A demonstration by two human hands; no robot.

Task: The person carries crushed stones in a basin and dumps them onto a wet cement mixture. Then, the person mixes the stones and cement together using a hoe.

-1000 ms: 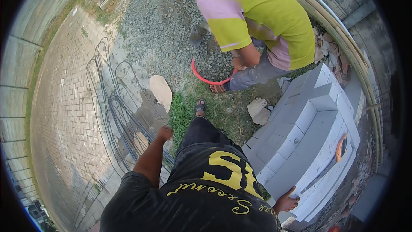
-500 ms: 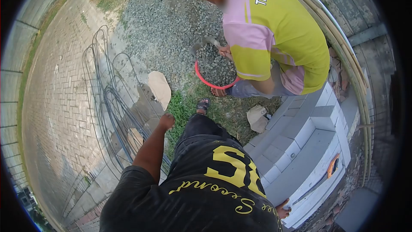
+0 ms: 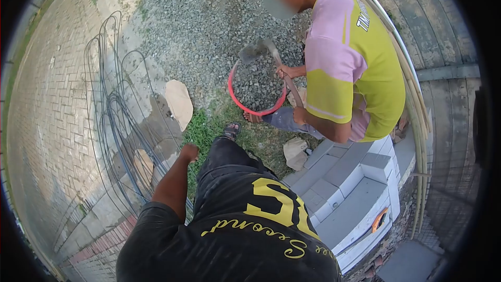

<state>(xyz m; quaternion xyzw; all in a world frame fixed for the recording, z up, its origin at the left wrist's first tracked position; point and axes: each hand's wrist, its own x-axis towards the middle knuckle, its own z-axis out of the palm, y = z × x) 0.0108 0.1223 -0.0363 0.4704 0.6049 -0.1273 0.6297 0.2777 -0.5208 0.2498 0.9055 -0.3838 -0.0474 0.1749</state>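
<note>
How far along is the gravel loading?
Done: some gravel is in the red-rimmed container. In hand: the co-worker grips a hoe, blade by the rim; wearer's left hand holds nothing visible. Left: probably more scooping; loose gravel lies beyond. Fill level unclear.

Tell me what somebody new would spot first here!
Probably the crouching person's bright yellow-green and pink shirt, at the upper right. Next might come the red rim curving around grey stones near the middle, with the long-handled tool that the person holds right by it. Then there's the little orange handle on the pale blocks at the lower right.
</note>
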